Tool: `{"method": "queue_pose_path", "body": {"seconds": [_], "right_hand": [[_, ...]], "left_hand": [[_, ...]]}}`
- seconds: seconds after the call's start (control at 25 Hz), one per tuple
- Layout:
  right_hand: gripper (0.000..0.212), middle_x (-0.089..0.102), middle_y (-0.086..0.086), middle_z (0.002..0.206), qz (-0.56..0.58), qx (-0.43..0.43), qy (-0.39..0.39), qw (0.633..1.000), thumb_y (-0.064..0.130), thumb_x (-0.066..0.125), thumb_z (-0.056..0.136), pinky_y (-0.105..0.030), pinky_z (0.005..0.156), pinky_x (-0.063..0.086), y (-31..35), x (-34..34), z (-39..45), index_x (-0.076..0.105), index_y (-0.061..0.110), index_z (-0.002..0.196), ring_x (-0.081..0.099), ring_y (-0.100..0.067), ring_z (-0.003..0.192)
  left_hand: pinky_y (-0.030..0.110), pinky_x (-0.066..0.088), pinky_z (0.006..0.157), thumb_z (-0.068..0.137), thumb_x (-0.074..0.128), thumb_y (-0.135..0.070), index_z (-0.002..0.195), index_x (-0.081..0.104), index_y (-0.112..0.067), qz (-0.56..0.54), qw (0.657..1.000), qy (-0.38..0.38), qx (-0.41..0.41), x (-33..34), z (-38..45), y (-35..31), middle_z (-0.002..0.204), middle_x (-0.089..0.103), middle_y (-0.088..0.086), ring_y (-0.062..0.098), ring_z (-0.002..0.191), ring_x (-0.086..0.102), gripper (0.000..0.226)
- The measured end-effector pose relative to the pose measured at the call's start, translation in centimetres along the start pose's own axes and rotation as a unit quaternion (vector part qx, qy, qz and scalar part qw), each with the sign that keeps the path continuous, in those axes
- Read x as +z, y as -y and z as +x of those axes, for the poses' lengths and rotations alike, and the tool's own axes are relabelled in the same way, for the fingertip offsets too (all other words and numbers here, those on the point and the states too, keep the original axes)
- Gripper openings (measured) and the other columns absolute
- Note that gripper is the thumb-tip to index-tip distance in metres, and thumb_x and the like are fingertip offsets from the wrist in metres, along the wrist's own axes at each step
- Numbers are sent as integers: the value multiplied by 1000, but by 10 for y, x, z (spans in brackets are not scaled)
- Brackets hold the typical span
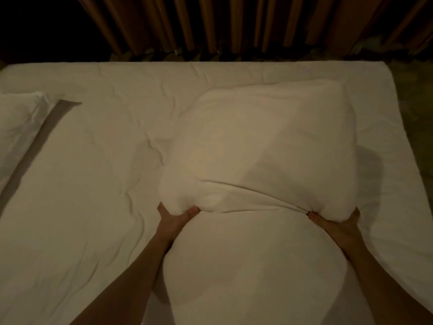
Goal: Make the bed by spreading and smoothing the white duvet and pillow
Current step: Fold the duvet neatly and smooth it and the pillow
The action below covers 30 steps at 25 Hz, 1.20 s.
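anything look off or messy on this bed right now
Yes. The pillow lies askew, bunched where the left hand and right hand grip its near corners. The duvet beside it is creased. A second pillow sits at the left edge.

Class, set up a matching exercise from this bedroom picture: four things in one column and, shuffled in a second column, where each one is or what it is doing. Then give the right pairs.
Column one
1. left hand
2. right hand
3. second pillow
4. curtain

Column two
A. hangs in brown folds beyond the far edge of the bed
B. grips the near right corner of the big pillow
C. lies at the left edge of the picture
D. grips the near left corner of the big pillow

Pairs: 1-D, 2-B, 3-C, 4-A
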State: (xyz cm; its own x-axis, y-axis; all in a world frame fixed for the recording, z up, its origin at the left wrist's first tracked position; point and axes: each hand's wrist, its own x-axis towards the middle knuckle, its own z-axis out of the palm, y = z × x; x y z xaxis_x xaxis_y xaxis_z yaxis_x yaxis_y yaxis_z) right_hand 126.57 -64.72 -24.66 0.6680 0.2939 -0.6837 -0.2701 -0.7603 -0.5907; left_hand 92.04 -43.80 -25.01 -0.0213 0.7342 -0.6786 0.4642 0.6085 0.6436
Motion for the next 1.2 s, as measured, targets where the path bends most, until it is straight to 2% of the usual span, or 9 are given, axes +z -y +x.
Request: {"method": "queue_pose_path", "body": {"seconds": [0.12, 0.24, 0.36, 0.48, 0.6, 0.76, 0.84, 1.0, 1.2], "right_hand": [[169, 35, -13, 159, -12, -23, -15, 1000, 77, 79, 14, -46, 113, 36, 16, -8, -26, 5, 30, 159, 42, -34, 139], [164, 41, -10, 156, -3, -78, -41, 996, 80, 78, 16, -39, 105, 39, 32, -14, -72, 22, 20, 158, 48, -32, 136], [151, 51, -9, 149, 23, -104, -62, 992, 87, 79, 21, -41, 102, 44, 42, -1, -123, 38, 24, 151, 54, -31, 129], [152, 48, -11, 151, 34, -127, -49, 990, 89, 77, 23, -46, 107, 43, 68, 41, -171, 35, 21, 152, 50, -32, 133], [157, 44, -11, 154, 41, -154, -33, 987, 93, 73, 21, -48, 110, 40, 115, 101, -221, 31, 21, 155, 47, -33, 136], [161, 42, -10, 156, 61, -206, -29, 976, 91, 71, 16, -42, 112, 36, 174, 217, -290, 32, 20, 155, 44, -30, 140], [158, 43, -10, 155, 72, -208, -20, 975, 88, 73, 17, -42, 111, 37, 198, 286, -319, 33, 20, 155, 45, -30, 139], [154, 50, -12, 150, 58, -184, -5, 981, 89, 73, 17, -43, 107, 42, 231, 422, -358, 39, 22, 151, 51, -33, 132], [151, 47, -15, 152, 39, -150, -42, 987, 82, 73, 19, -45, 108, 41, 232, 540, -347, 35, 21, 152, 50, -36, 133]], "left_hand": [[38, 49, 92, 62, 93, -54, 144, 26, -23, 11, 1000, -4, -5, -16, -9, -6, 124, 55, -1, 23, 109, 58, 110], [42, 56, 94, 39, 91, -76, 139, 46, -21, 13, 999, -11, 31, -49, -29, -23, 127, 65, -3, 19, 108, 65, 123], [41, 55, 95, 37, 89, -79, 134, 52, -22, 22, 997, -28, 65, -100, -49, -47, 124, 65, -5, 19, 109, 65, 119], [41, 59, 88, 34, 86, -83, 126, 58, -25, 27, 995, -52, 85, -175, -59, -72, 117, 69, -5, 17, 101, 68, 112], [40, 60, 82, 32, 86, -84, 123, 59, -27, 20, 991, -76, 112, -262, -49, -95, 113, 71, -6, 16, 98, 70, 111], [42, 57, 90, 39, 87, -81, 130, 54, -26, -18, 983, -101, 153, -398, -14, -107, 119, 68, -8, 15, 105, 67, 112], [41, 56, 94, 45, 89, -76, 134, 54, -29, -39, 981, -92, 169, -466, 22, -106, 124, 67, -11, 11, 109, 66, 107], [46, 59, 89, 46, 87, -79, 125, 62, -30, -31, 984, -92, 150, -586, 131, -85, 118, 72, -5, 15, 102, 71, 97], [42, 58, 87, 44, 87, -77, 127, 54, -25, -64, 986, -74, 133, -639, 211, -77, 114, 68, -6, 16, 101, 68, 103]]}}
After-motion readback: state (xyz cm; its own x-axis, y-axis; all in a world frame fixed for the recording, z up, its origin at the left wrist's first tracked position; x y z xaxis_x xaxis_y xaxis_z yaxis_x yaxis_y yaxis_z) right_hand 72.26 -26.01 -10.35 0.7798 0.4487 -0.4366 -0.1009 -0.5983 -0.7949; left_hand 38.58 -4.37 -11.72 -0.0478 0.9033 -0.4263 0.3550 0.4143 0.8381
